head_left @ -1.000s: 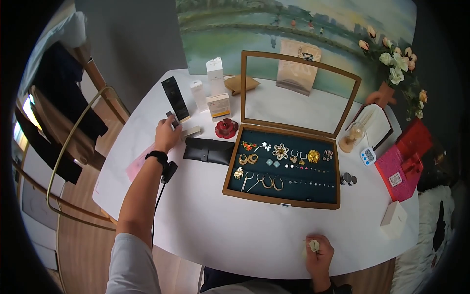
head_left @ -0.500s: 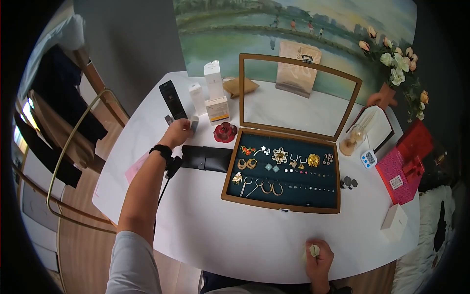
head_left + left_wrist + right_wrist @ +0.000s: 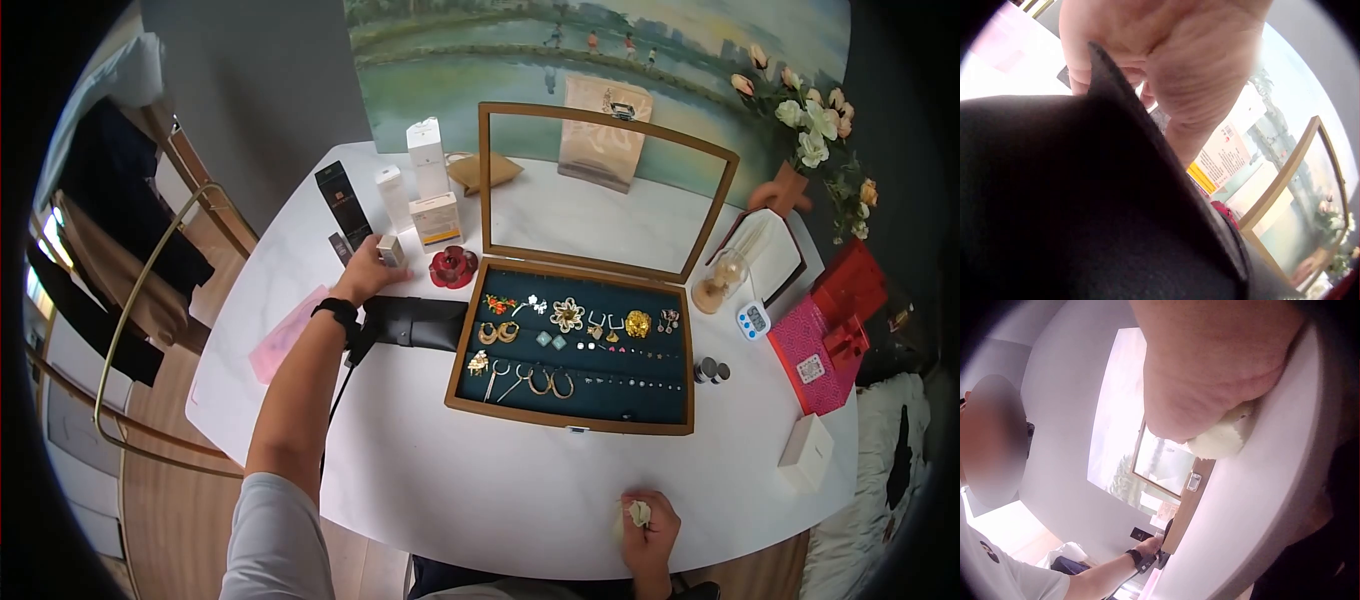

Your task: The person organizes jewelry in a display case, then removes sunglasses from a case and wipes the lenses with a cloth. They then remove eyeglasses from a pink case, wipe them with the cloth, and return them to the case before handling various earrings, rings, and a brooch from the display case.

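My left hand point(image 3: 366, 274) reaches to the back left of the table and pinches a small pale box point(image 3: 390, 251) that stands upright. Just beyond the fingers, a narrow dark grey box point(image 3: 341, 248) stands before a tall black box point(image 3: 343, 205). In the left wrist view, a black strap or sleeve covers much of the scene, and the left hand point(image 3: 1166, 69) shows mostly its palm. My right hand point(image 3: 650, 530) rests at the table's front edge, curled round a pale greenish crumpled cloth point(image 3: 639, 513), also seen as a soft cloth point(image 3: 1225, 437) under the palm.
An open glass-lidded jewelry case point(image 3: 570, 434) holds earrings and brooches. Around the left hand are a black pouch point(image 3: 425, 324), a red flower ornament point(image 3: 453, 267), white boxes point(image 3: 428, 160) and a pink sheet point(image 3: 285, 345). A timer point(image 3: 753, 320) and an hourglass point(image 3: 718, 282) stand right.
My left hand has left the dark grey box, which now stands by the black box, and moved right to the pale box. That box was lying down and now stands upright. The right hand stays.
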